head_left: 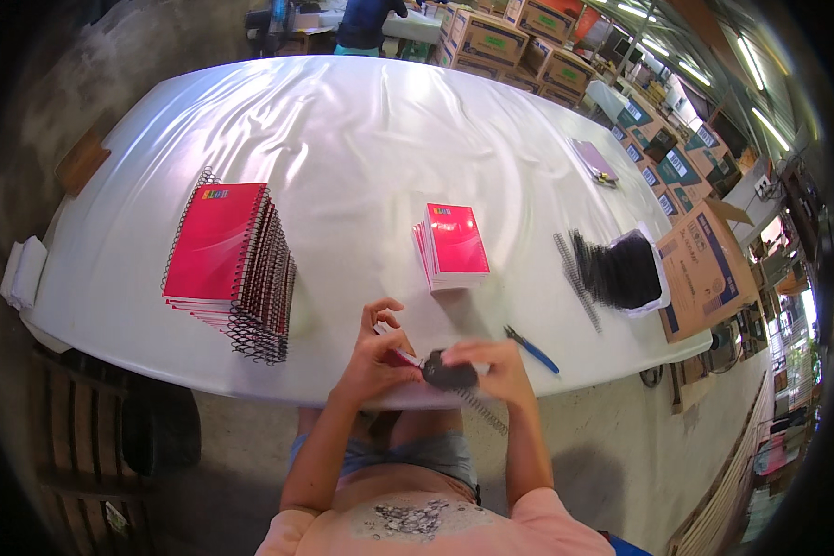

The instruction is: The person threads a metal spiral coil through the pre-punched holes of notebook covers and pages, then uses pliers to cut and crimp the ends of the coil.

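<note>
My left hand [380, 357] grips a red notebook [403, 358], seen almost edge-on at the table's near edge. In my right hand [496, 363] is a dark rounded object [448, 371], held against the notebook's edge; its exact kind is unclear. A dark spiral binding coil [482, 410] slants down and right from beneath it. Beyond my hands stands a small stack of red notebooks [456, 239] with no coils showing. To the left rises a taller stack of spiral-bound red notebooks [215, 243]. Blue-handled pliers [534, 351] lie right of my right hand.
Many dark coils [616, 269] lie in a white container [659, 271] at the right, beside loose coils [573, 276]. An open cardboard box [704, 273] stands past that edge. A purple item [593, 162] lies far right. Stacked boxes [491, 39] and another person [366, 23] are behind the table.
</note>
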{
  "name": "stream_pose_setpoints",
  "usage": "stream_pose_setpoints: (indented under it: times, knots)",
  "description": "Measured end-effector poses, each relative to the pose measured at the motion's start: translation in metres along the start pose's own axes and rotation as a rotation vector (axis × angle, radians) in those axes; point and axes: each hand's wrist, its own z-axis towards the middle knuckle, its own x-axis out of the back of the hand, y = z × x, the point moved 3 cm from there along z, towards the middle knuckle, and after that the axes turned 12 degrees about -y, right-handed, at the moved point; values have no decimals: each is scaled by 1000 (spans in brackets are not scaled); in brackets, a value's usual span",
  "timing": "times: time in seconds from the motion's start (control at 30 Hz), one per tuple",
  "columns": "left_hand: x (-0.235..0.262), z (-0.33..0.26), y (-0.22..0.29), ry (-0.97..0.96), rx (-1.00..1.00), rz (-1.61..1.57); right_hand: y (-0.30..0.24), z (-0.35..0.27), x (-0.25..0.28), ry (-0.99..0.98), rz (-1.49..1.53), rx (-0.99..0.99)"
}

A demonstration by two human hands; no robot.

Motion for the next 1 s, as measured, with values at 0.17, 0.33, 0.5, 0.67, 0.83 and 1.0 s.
stream_pose_setpoints:
  times: [0.17,0.33,0.5,0.67,0.83,1.0]
  knots:
    - [-3,-1,0,13,32,-35,-24,0,-4,61,134,266]
    - [-5,-1,-5,-28,60,-77,-11,3,5,97,35,23]
    - [-5,-2,-7,-35,111,-120,-13,-2,3,97,196,191]
    - [-6,0,-5,-38,158,-147,-7,7,6,130,-90,-9]
    - [-8,-1,11,107,145,168,18,-10,38,283,-373,-451]
    - [-23,-17,3,304,168,287,-49,1,29,443,-415,-206]
